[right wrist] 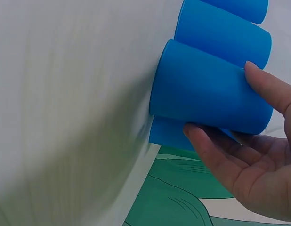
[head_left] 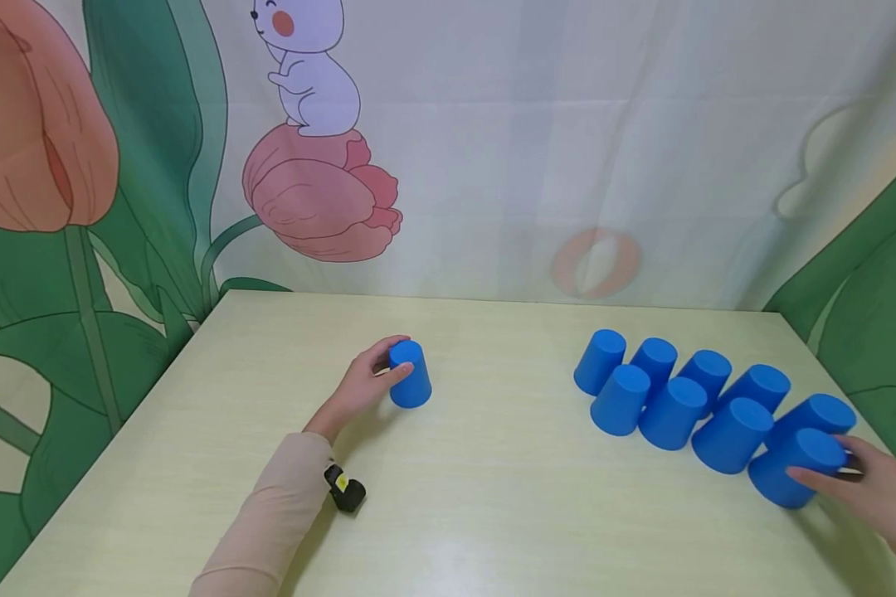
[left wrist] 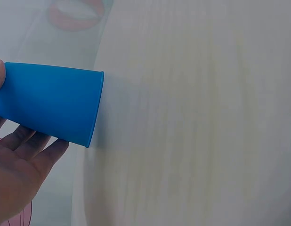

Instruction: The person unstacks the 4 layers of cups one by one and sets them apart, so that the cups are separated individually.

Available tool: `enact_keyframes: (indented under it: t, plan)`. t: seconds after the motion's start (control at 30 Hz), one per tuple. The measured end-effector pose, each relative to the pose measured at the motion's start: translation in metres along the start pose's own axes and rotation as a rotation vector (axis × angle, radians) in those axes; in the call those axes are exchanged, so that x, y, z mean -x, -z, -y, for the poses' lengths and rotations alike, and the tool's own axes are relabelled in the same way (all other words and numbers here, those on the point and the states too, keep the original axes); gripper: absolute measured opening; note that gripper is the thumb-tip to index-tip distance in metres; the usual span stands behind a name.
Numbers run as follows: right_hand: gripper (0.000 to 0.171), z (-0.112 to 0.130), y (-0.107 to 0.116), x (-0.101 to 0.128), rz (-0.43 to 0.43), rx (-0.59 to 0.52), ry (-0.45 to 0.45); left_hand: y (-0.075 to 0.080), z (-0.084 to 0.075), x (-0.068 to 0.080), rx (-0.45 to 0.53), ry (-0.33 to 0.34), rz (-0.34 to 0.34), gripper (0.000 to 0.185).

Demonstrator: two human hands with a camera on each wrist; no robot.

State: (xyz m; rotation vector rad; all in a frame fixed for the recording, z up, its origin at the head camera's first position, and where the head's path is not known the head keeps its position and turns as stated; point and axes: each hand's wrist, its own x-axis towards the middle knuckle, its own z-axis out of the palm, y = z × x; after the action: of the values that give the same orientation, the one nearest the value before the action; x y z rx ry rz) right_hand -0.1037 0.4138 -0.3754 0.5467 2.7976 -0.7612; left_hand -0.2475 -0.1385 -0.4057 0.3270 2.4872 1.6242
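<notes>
Toward the middle of the table, my left hand (head_left: 360,385) grips an upside-down blue cup (head_left: 412,377) between thumb and fingers. In the left wrist view the same cup (left wrist: 51,101) shows its wide rim close to the tabletop. At the right, my right hand (head_left: 877,489) holds the nearest blue cup (head_left: 791,468) of a group, thumb on one side and fingers on the other. That cup (right wrist: 209,89) overlaps its neighbours in the right wrist view. All the cups stand mouth down.
Several more blue cups (head_left: 620,400) stand close together in two slanting rows on the right of the pale wooden table (head_left: 493,514). A printed curtain (head_left: 493,149) hangs behind the table's back edge. A black wrist camera (head_left: 346,491) is on the left sleeve.
</notes>
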Motion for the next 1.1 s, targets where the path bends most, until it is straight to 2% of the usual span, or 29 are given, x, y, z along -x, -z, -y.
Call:
enact_keyframes:
  t: [0.13,0.37,0.6,0.7,0.77,0.87,1.1]
  plan:
    - [0.105,-0.003,-0.002,-0.002,0.005,0.005,0.002,-0.002,0.007,-0.004,-0.018,-0.021,-0.011,0.053]
    - [0.109,-0.013,-0.008,-0.009,-0.026,0.014,-0.008,-0.012,-0.006,-0.004,-0.084,-0.071,-0.001,0.050]
    - [0.112,-0.013,-0.013,-0.012,-0.059,0.025,-0.046,-0.036,-0.016,-0.003,-0.106,-0.155,0.057,0.046]
    - [0.108,-0.010,-0.012,-0.010,-0.067,0.037,-0.040,-0.047,-0.020,-0.004,-0.137,-0.203,0.083,0.047]
    - [0.111,-0.011,-0.010,-0.010,-0.058,0.027,-0.027,-0.054,-0.023,-0.004,-0.161,-0.229,0.096,0.048]
    - [0.108,-0.026,-0.016,-0.023,-0.077,0.042,-0.020,-0.065,-0.030,-0.003,-0.188,-0.256,0.119,0.049]
    - [0.116,-0.078,-0.029,-0.061,-0.117,0.051,0.012,-0.095,-0.052,-0.004,-0.196,-0.306,0.198,0.052]
